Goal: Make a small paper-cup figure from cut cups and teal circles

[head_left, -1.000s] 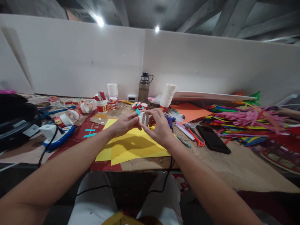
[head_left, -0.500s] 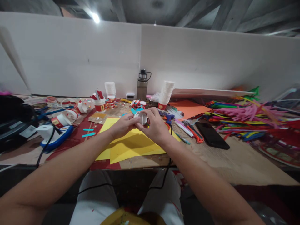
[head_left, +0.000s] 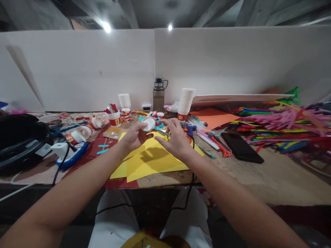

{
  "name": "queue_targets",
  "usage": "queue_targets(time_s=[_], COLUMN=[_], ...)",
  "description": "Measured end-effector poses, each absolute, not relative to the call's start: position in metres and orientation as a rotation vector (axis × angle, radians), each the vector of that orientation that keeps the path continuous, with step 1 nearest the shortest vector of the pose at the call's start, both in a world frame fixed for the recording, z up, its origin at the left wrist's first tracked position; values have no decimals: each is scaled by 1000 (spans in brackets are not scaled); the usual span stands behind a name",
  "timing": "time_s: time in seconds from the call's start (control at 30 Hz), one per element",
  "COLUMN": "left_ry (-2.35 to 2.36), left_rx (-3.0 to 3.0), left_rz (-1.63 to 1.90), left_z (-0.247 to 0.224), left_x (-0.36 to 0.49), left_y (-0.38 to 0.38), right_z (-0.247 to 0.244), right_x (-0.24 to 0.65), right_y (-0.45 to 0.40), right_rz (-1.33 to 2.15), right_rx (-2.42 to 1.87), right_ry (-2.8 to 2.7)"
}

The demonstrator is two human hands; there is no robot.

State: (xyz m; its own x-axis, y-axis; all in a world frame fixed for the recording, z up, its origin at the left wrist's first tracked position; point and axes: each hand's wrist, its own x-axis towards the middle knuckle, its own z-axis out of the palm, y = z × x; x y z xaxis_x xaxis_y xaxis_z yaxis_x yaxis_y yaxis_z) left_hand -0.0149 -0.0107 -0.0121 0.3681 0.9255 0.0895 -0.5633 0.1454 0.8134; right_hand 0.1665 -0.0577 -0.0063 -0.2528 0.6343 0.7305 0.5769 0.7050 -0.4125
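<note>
My left hand [head_left: 134, 137] holds a round white paper cup bottom [head_left: 149, 124] between thumb and fingers, its flat face tilted towards me. To the right of it, my right hand [head_left: 177, 138] is open, with fingers spread and apart from the piece. Both hands hover over yellow paper sheets [head_left: 152, 163] and cast a shadow on them. Behind my right hand lie scissors, partly hidden, and a blue glue gun [head_left: 190, 128]. Two turquoise strips [head_left: 102, 149] rest on the red board to the left.
A stack of paper cups [head_left: 186, 101] and a bottle [head_left: 158, 95] stand at the back. On the right are a black phone [head_left: 242, 147] and a pile of pipe cleaners [head_left: 287, 120]. A blue-and-white power strip [head_left: 73, 158] and cut cups [head_left: 77, 135] lie left.
My right hand has let go of the cup bottom and moved right, its fingers opening. My left hand keeps hold of the piece, which has turned its face more towards me. The view has shifted slightly.
</note>
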Motion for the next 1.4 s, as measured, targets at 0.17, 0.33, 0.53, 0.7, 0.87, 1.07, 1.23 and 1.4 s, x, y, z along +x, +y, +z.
queue_targets(time_s=[0.17,0.33,0.53,0.7,0.87,1.07,1.23,1.4], left_ry=[513,578,852,1050,1162,1207,1270,1219], left_rx=[972,1054,1411,1802,1871,1817,1866,1973], left_rz=[1171,1212,1211,1088,1061,1025,987,983], left_z=[-12,-15,-22,-21,-23,-21,-20,-20], left_x=[-10,-8,-10,-8,-3,-3,-1,0], left_y=[-14,-13,-9,-18,-25,-27,-30,-30], right_z=[-8,-18,-29,-29,-28,-29,-35,-35], right_x=[167,168,163,161,169,165,159,161], right_y=[-58,-53,-57,-61,-53,-50,-45,-41], right_rz=[60,214,397,406,352,201,155,173], right_rx=[-964,-1026,-1040,-1069,-1067,-1015,-991,-982], right_ry=[-1921,-1846,-1717,-1760,-1789,-1928,-1940,-1938])
